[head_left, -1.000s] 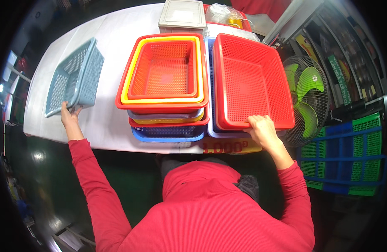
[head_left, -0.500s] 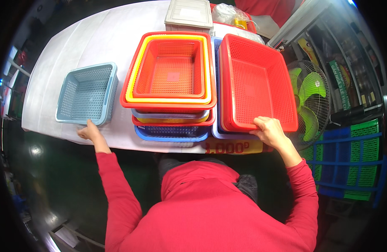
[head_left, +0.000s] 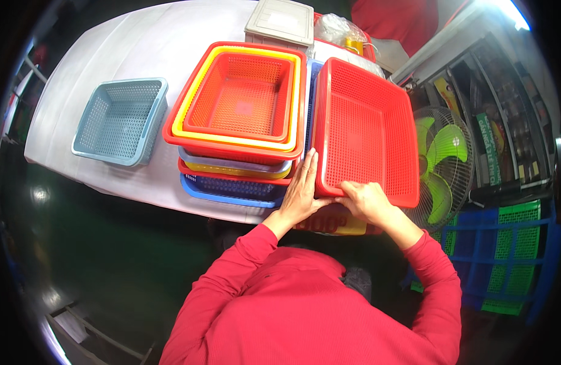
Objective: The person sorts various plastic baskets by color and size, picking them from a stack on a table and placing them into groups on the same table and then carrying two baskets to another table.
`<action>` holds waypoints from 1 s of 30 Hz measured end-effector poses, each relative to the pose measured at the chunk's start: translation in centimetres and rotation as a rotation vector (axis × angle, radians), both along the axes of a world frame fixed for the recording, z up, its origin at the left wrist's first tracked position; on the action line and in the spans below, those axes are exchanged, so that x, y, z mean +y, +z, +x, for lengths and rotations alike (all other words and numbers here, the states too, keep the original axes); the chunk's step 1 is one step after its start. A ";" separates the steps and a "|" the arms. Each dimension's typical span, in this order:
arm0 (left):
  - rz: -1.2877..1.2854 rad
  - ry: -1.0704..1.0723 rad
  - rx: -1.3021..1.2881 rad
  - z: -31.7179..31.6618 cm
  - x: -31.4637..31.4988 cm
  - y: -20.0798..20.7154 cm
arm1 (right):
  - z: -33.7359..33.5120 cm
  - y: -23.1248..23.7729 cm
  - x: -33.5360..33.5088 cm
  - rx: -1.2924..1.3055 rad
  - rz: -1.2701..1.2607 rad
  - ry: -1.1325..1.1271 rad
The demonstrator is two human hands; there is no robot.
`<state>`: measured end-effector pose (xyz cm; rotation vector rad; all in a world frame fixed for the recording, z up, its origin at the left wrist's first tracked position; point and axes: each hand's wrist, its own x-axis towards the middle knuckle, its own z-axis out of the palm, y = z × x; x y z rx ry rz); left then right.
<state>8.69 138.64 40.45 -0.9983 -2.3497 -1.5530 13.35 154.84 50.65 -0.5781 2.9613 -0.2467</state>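
Holding the rim: our right hand (head_left: pixel 368 202) has its fingers (head_left: pixel 348 187) curled nearly closed on the near rim of the large red basket (head_left: pixel 362 131), close to its left corner.
Left hand: our left hand (head_left: pixel 300 196) lies straight and flat along the left side of the same basket, its thumb apart and pointing toward our right hand; it grasps nothing, and we cannot tell how firmly it presses.
Large red basket: we have it directly in front and to the right, mouth up, at the top of the right stack (head_left: pixel 320 121) on the table (head_left: pixel 152 45); more red rims nest closely under it, too tightly packed for us to count.
Middle stack: just left of our hands, we see a small red basket (head_left: pixel 238 103) nested in a yellow basket (head_left: pixel 232 141), and that in a wider red basket (head_left: pixel 232 152); a blue basket (head_left: pixel 232 193) is at the bottom.
Light-blue basket: we see this basket (head_left: pixel 119 121) upright on the left part of the table, well apart from the 2 stacks.
Far side: we see a grey lidded box (head_left: pixel 280 21) behind the stacks, with a clear plastic bag (head_left: pixel 335 29) beside it.
Right side: beyond the table we see a fan (head_left: pixel 441 152) with green blades and, nearer us, a blue and green rack (head_left: pixel 514 255).
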 end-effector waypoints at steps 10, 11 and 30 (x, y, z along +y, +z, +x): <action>0.018 0.011 0.016 0.5 0.6 -0.6 | -0.4 8.9 1.7 0.241 -0.099 -0.011; 0.011 0.028 0.033 0.1 0.4 -0.6 | -0.6 10.7 1.6 0.228 -0.133 -0.088; 0.982 0.208 -0.373 6.3 -18.5 13.7 | -0.6 20.2 -13.1 0.597 -0.238 0.817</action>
